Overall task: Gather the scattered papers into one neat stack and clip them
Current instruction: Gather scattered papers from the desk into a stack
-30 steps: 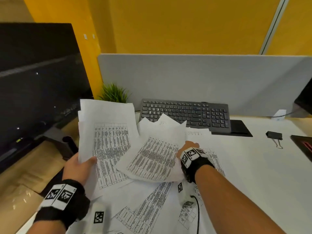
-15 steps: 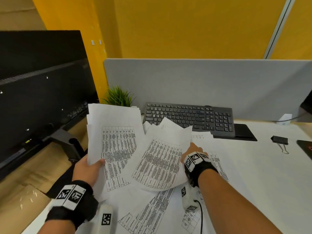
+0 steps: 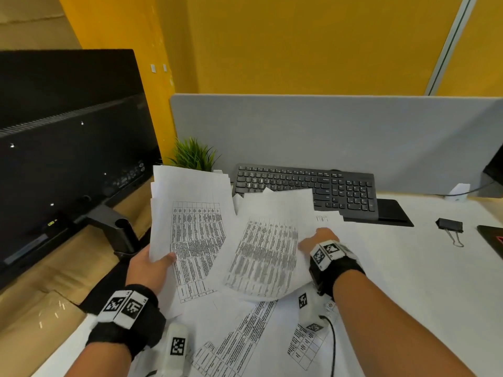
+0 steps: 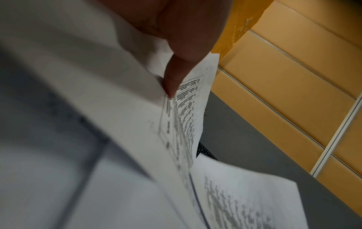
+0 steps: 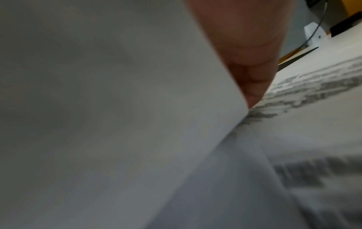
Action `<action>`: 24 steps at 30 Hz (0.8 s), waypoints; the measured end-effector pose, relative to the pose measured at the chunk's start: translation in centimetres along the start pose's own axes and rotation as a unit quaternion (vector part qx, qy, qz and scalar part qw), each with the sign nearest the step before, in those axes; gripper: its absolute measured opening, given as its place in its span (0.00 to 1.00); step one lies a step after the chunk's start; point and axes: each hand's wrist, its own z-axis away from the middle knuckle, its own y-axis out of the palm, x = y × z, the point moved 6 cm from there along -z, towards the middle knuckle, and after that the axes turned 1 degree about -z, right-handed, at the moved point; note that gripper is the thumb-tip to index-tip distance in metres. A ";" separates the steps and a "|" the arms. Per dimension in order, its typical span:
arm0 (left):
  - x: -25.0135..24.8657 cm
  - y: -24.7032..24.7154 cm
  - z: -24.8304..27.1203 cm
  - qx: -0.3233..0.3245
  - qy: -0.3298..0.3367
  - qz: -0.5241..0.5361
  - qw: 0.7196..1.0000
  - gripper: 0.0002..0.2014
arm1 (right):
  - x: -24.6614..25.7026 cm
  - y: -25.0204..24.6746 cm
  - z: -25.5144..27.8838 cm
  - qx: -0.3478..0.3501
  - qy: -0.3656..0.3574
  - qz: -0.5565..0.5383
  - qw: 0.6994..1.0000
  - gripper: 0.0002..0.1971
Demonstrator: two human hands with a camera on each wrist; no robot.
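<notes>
My left hand (image 3: 152, 265) grips a raised bundle of printed sheets (image 3: 190, 213) at its lower left edge; in the left wrist view the thumb (image 4: 174, 77) presses on the top page (image 4: 186, 111). My right hand (image 3: 315, 240) pinches a bowed sheet with a printed table (image 3: 264, 254) by its right edge, lifted just right of the bundle and overlapping it. The right wrist view is mostly that sheet's underside (image 5: 117, 93), with the hand (image 5: 252, 65) beside it. More printed papers (image 3: 239, 341) lie loose on the white desk. A black binder clip (image 3: 449, 225) lies far right.
A black keyboard (image 3: 304, 189) sits behind the papers against a grey divider (image 3: 326, 137). A small green plant (image 3: 193, 155) stands at the back left. A large dark monitor (image 3: 68, 159) fills the left side. A white desk (image 3: 422, 281) stretches to the right.
The right hand has lifted its sheet higher and carried it left toward the bundle. The left hand keeps its hold on the bundle.
</notes>
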 end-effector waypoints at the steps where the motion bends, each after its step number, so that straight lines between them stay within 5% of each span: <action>1: 0.1 0.0 0.0 0.001 -0.001 0.001 1.000 0.18 | 0.2 -1.2 0.0 -0.023 -0.010 -0.052 0.998 0.09; 3: 0.0 -0.1 -0.2 -0.003 0.002 0.006 1.000 0.18 | 1.2 -5.1 -0.1 -0.117 -0.050 -0.148 0.981 0.09; 7: -0.6 0.0 -0.4 -0.008 0.014 0.017 1.000 0.18 | 6.8 -14.6 3.9 -0.248 -0.238 -0.135 0.929 0.08; 9: -1.2 0.3 -0.4 -0.006 0.026 0.015 1.000 0.18 | 9.8 -18.1 7.7 -0.221 -0.345 -0.117 0.905 0.09; 12: -2.3 0.8 -0.6 -0.001 0.047 0.014 0.999 0.17 | 12.2 -21.2 12.2 -0.072 -0.417 -0.239 0.874 0.10; 15: -3.9 1.5 -0.4 0.023 0.079 0.014 0.997 0.16 | 12.2 -21.7 11.4 0.051 -0.353 -0.382 0.853 0.16; 19: -6.2 3.7 1.8 0.108 0.113 0.063 0.986 0.11 | 9.2 -16.7 6.5 0.049 -0.215 -0.367 0.904 0.17; 24: -6.3 6.6 3.8 0.193 0.090 0.097 0.972 0.11 | 3.8 -9.2 1.0 0.039 -0.103 -0.181 0.977 0.19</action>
